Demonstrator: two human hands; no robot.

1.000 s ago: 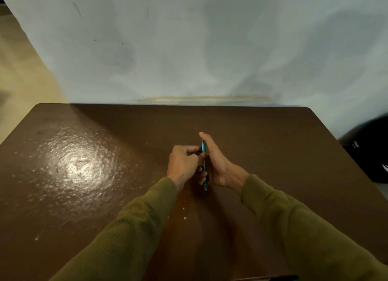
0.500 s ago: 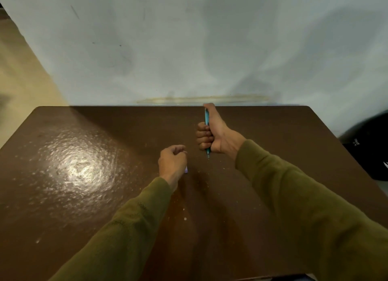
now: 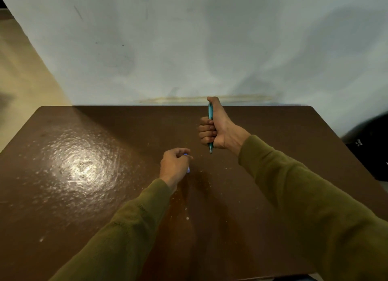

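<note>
**Right fist on pen, left holding small blue piece**

right fingers [image 3: 206, 131] are wrapping tight round a teal pen [image 3: 210, 112], thumb lying along its top end. The pen is standing upright, tip pointing down, just right of frame centre. The right hand [image 3: 219, 131] is sitting above and right of the left hand [image 3: 173, 165], not touching it. left fingers [image 3: 181, 151] are curling round a small blue piece [image 3: 188, 169]; it's mostly hidden, so I can't tell what it is. Olive sleeves [image 3: 134, 228] are coming in from the bottom edge over the brown surface [image 3: 84, 144]. A dark object [image 3: 369, 146] is sitting at the right edge.
</note>
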